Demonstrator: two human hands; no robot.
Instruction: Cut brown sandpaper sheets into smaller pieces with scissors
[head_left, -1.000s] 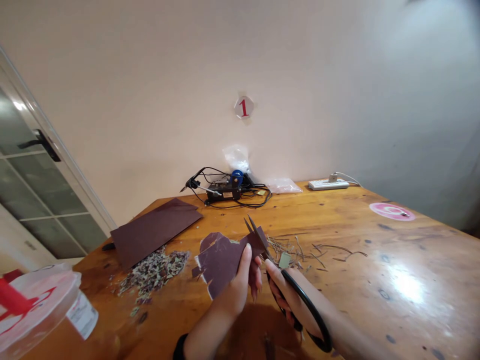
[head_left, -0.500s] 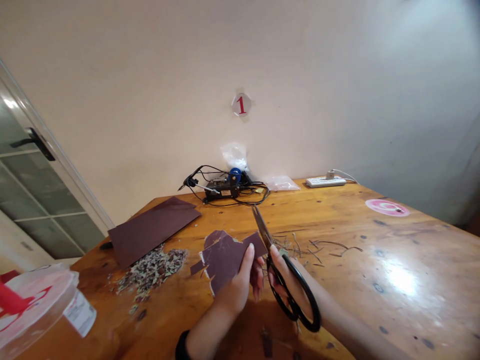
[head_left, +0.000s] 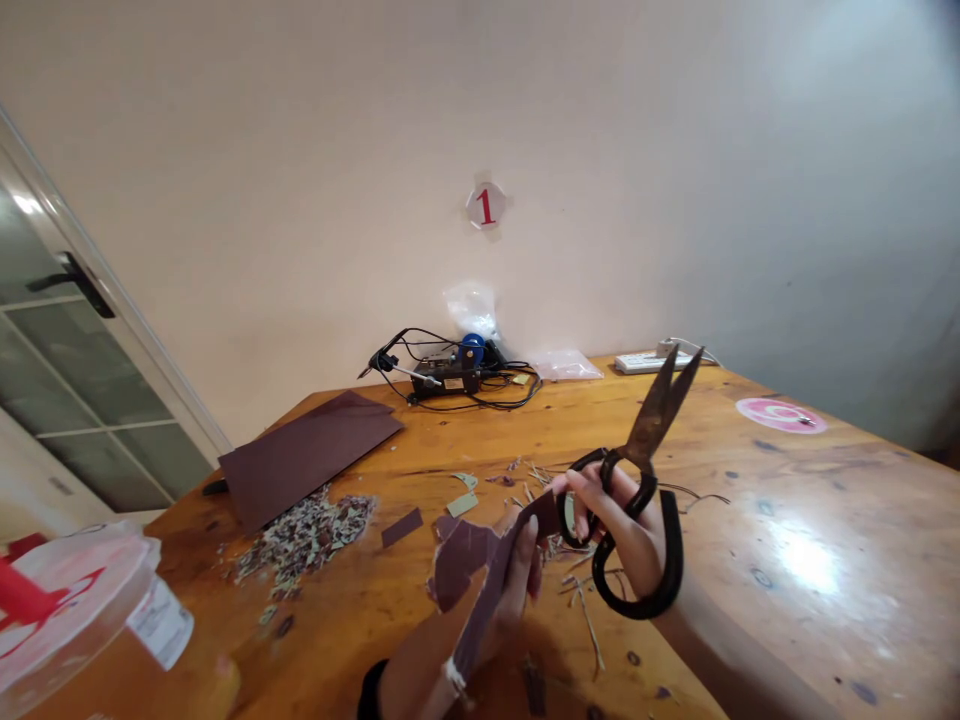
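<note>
A ragged piece of dark maroon paper with pale torn edges is pinched in my left hand, its sheet bent and tilted. My right hand keeps hold of black-handled scissors, whose blades point up and away, slightly apart. The fingertips of that hand also meet the right end of the paper. On the table near the left hand lie a small maroon rectangle and a pale greenish scrap. Thin cut strips are scattered below and beside the right hand.
Larger maroon sheets lie at the left, beside a heap of tiny scraps. A lidded plastic tub stands at the near left. Behind are a black device with cables, a plastic bag and a power strip.
The scissors have swung up and right, away from the paper. The paper has turned and bent in my left hand. The small maroon rectangle and pale scraps now show on the table.
</note>
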